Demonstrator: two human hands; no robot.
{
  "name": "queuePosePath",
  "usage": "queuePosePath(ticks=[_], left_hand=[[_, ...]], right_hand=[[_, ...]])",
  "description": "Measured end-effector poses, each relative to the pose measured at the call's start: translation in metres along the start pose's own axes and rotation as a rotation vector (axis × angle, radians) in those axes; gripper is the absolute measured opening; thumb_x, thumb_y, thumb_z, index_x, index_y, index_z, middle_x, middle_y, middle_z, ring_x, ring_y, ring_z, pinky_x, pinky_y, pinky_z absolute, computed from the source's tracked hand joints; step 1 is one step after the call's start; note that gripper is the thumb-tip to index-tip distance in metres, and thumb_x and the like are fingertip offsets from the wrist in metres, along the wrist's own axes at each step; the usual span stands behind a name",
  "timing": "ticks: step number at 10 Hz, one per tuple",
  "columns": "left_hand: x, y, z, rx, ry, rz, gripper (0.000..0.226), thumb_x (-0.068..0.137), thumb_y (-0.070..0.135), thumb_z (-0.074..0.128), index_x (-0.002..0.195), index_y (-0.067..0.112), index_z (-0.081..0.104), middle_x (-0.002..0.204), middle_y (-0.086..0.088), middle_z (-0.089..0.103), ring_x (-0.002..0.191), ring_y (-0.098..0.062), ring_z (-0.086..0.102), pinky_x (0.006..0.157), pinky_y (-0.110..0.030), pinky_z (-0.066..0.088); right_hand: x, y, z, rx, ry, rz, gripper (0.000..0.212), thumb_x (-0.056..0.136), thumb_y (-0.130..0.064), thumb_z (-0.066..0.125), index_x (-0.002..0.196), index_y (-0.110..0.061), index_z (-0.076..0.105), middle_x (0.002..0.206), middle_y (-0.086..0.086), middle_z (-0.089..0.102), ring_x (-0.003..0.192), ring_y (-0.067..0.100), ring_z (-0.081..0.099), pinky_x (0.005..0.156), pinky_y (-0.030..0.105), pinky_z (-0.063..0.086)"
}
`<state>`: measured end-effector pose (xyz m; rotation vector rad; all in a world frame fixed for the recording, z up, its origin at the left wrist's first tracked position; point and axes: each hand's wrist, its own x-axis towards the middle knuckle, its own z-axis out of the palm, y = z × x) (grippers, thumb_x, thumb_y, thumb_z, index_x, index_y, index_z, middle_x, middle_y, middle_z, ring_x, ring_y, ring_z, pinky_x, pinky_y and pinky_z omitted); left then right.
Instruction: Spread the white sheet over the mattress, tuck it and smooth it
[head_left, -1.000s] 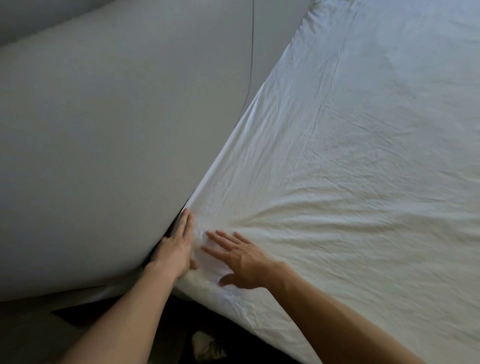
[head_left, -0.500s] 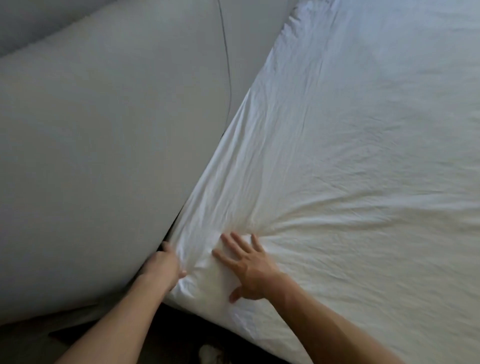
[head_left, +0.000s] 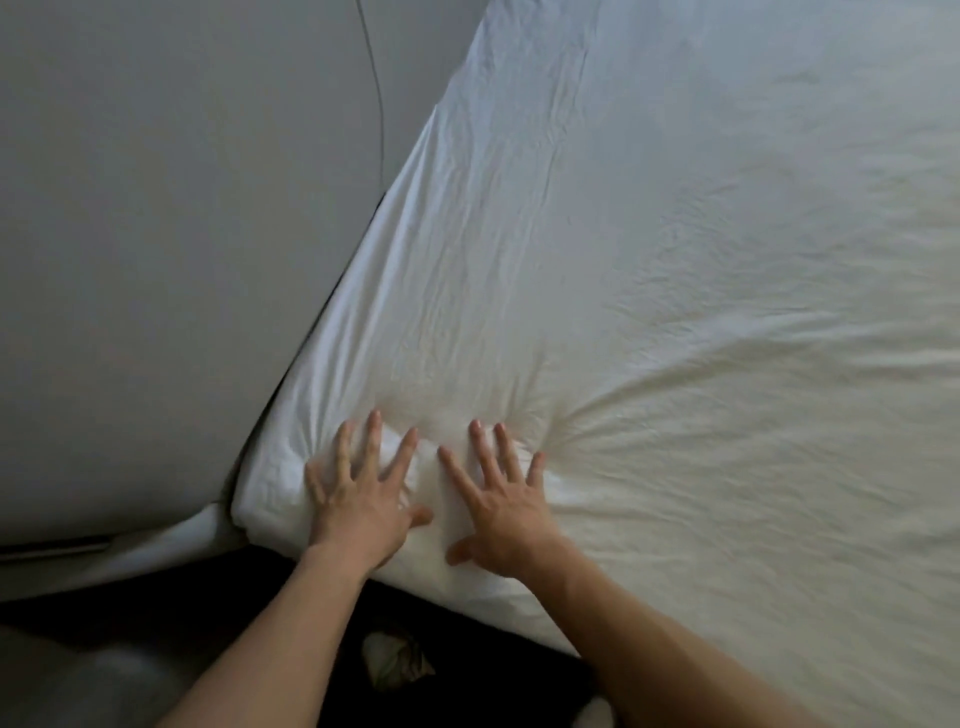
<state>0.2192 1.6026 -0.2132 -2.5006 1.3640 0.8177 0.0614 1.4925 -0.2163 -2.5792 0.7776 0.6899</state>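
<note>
**Both palms flat at the near-left corner**

Far left: a grey padded panel (head_left: 156, 260) with a thin cable (head_left: 378, 104) hanging down it, and a dark gap between panel and bed edge. Lower down, a white fabric strip (head_left: 171, 540) running left from the corner.

Next, the left hand (head_left: 358, 504), flat on the white sheet (head_left: 675, 260) just beside the mattress corner (head_left: 254, 506), fingers spread wide, gripping nothing. Just right of it, the right hand (head_left: 498, 514), likewise splayed, pressing down, empty.

Sheet drawn over all the mattress in view, stretching far and right of both hands, with long creases fanning that way from the fingertips.

Probably next: sweeping outward along those creases, away from the corner, with the left hand nearer the gap for any further tucking.

Against half a second ago: left hand up out of the gap, fingers no longer buried there; right hand in much the same spot.
</note>
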Motion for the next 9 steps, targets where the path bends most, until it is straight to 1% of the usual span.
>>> queuePosePath(ticks=[1,2,3,4,5,6,7,8,9], left_hand=[[-0.015,0.002,0.000,0.002,-0.061,-0.060,0.104,0.076,0.076,0.052,0.144,0.052,-0.022,0.156,0.005,-0.036,0.144,-0.033,-0.028,0.114,-0.064,0.013],[-0.037,0.002,0.005,0.032,-0.094,-0.116,0.099,0.080,0.073,0.052,0.147,0.048,-0.017,0.157,0.001,-0.032,0.145,-0.037,-0.021,0.115,-0.059,0.017],[-0.046,0.010,0.001,0.091,-0.142,-0.168,0.095,0.082,0.072,0.049,0.152,0.040,-0.005,0.160,-0.007,-0.020,0.146,-0.041,-0.008,0.115,-0.058,0.021],[-0.044,0.041,-0.008,0.075,-0.019,-0.165,0.086,0.081,0.071,0.050,0.150,0.030,0.019,0.156,-0.010,0.008,0.141,-0.037,0.017,0.112,-0.055,0.028],[-0.057,0.093,0.015,0.134,0.122,0.153,0.084,0.088,0.065,0.047,0.155,0.032,0.009,0.163,-0.010,0.002,0.149,-0.031,0.008,0.118,-0.046,0.021],[-0.094,0.138,0.064,0.257,0.012,0.294,0.089,0.088,0.070,0.040,0.153,0.033,-0.007,0.161,-0.014,-0.020,0.148,-0.034,-0.017,0.122,-0.045,0.001],[-0.129,0.154,0.093,0.320,-0.093,0.148,0.098,0.085,0.075,0.039,0.153,0.029,-0.014,0.159,-0.016,-0.024,0.146,-0.041,-0.019,0.122,-0.048,0.002],[-0.140,0.167,0.080,0.328,-0.249,0.072,0.094,0.086,0.072,0.040,0.154,0.030,-0.010,0.161,-0.013,-0.020,0.148,-0.039,-0.007,0.120,-0.046,0.012],[-0.152,0.187,0.048,0.300,-0.350,0.097,0.083,0.090,0.068,0.040,0.155,0.033,0.002,0.164,-0.007,0.000,0.147,-0.032,0.017,0.119,-0.044,0.019]], right_hand=[[-0.029,-0.011,0.015,-0.011,-0.012,-0.051,0.120,0.074,-0.060,0.070,0.149,-0.041,-0.021,0.155,0.008,-0.038,0.142,0.034,-0.034,0.109,0.072,-0.006],[-0.059,-0.013,0.024,0.011,-0.058,-0.111,0.106,0.082,-0.048,0.070,0.153,-0.039,-0.009,0.160,0.007,-0.029,0.147,0.032,-0.024,0.114,0.068,0.000],[-0.086,0.007,0.024,0.076,-0.073,-0.203,0.089,0.084,-0.039,0.069,0.155,-0.034,0.015,0.165,0.007,-0.005,0.152,0.027,0.000,0.117,0.053,0.011],[-0.113,0.059,0.023,0.095,0.017,-0.132,0.081,0.089,-0.038,0.064,0.154,-0.033,0.016,0.165,0.005,0.001,0.151,0.026,0.006,0.117,0.048,0.019],[-0.151,0.128,0.038,0.061,0.016,0.157,0.091,0.090,-0.050,0.060,0.154,-0.041,-0.005,0.162,-0.001,-0.023,0.149,0.032,-0.018,0.116,0.063,0.011],[-0.209,0.175,0.075,0.107,0.017,0.349,0.090,0.088,-0.064,0.050,0.150,-0.047,-0.013,0.161,0.001,-0.027,0.148,0.035,-0.020,0.116,0.063,0.012],[-0.268,0.188,0.109,0.112,-0.009,0.386,0.089,0.090,-0.059,0.050,0.150,-0.046,-0.014,0.157,0.007,-0.034,0.148,0.038,-0.018,0.117,0.058,0.011],[-0.317,0.191,0.122,0.155,-0.072,0.432,0.093,0.090,-0.045,0.060,0.153,-0.040,-0.009,0.160,0.014,-0.027,0.148,0.040,-0.014,0.116,0.058,0.015],[-0.350,0.188,0.118,0.280,-0.198,0.439,0.083,0.091,-0.038,0.061,0.154,-0.031,0.007,0.163,0.016,-0.011,0.148,0.040,0.000,0.116,0.053,0.024]])
